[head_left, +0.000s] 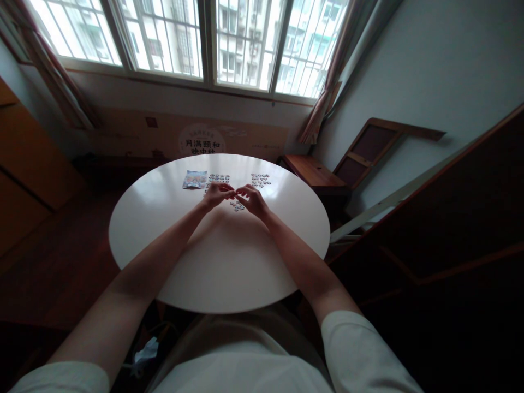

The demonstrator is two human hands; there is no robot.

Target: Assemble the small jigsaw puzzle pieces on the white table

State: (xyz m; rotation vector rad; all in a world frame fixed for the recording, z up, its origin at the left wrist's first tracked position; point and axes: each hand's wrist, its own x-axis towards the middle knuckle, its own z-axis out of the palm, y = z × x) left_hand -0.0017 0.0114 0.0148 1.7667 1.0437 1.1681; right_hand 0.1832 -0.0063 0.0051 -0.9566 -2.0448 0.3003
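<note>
Over the middle of the white round table (221, 262), my left hand (218, 193) and my right hand (252, 200) meet at the fingertips. Both are closed in a pinch; whatever lies between the fingers is too small to make out. Just below the fingers sits a small cluster of jigsaw puzzle pieces (237, 206). Rows of puzzle pieces (220, 177) lie behind my left hand, which partly hides them. Another group of puzzle pieces (261, 179) is laid out beyond my right hand. Left of the rows rests a colourful printed picture sheet (195, 179).
A wooden bench (313, 170) stands behind the table's right side, near a wooden frame with dark panels (368, 150) by the wall. Barred windows (245, 46) with curtains (321, 112) fill the far side. A dark wooden piece (446, 262) rises at the right.
</note>
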